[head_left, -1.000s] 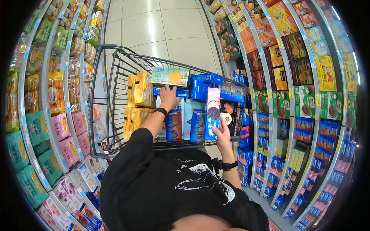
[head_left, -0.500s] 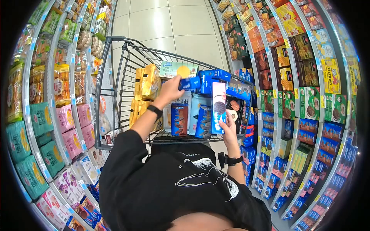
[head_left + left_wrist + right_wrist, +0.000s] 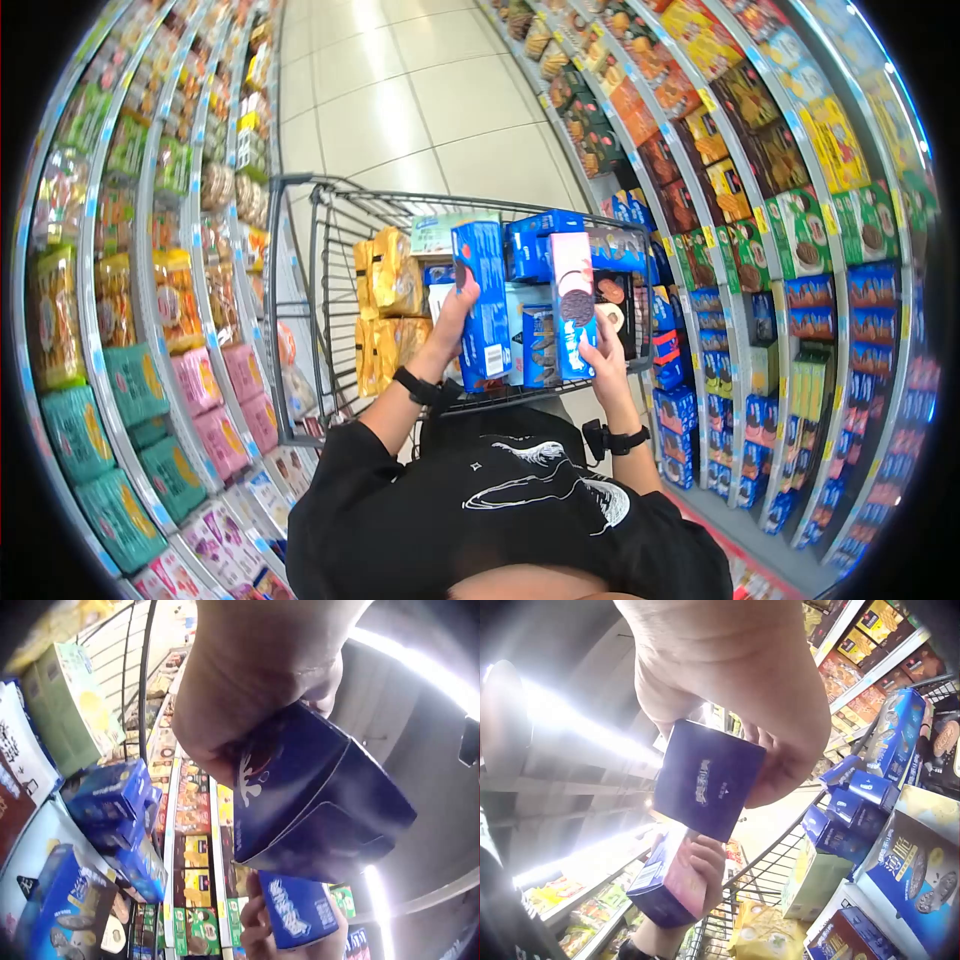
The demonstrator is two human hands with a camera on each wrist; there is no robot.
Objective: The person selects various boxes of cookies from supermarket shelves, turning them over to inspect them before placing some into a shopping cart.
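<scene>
My left hand (image 3: 458, 318) grips a long blue cookie box (image 3: 483, 320), its narrow side and barcode turned toward me. Beside it, my right hand (image 3: 607, 362) holds a pink-and-blue sandwich cookie box (image 3: 573, 300) with a dark cookie pictured on it. Both boxes stand roughly upright over the shopping cart, a small gap between them. In the left wrist view the end of the left box (image 3: 322, 802) faces the camera. The right wrist view shows the blue end of the right box (image 3: 709, 776), with the left hand's fingers (image 3: 707, 862) wrapped round the other box.
The black wire cart (image 3: 318, 300) carries yellow packs (image 3: 395, 275), a pale green box (image 3: 430, 235) and several blue boxes (image 3: 530, 240). Stocked shelves line both sides: bagged snacks (image 3: 170, 300) at left, cookie boxes (image 3: 800, 235) at right. Tiled floor (image 3: 420, 90) runs ahead.
My left hand has lifted a blue cookie box from beside the green box and brought it nearer me, upright next to the other. The right hand keeps holding its box.
</scene>
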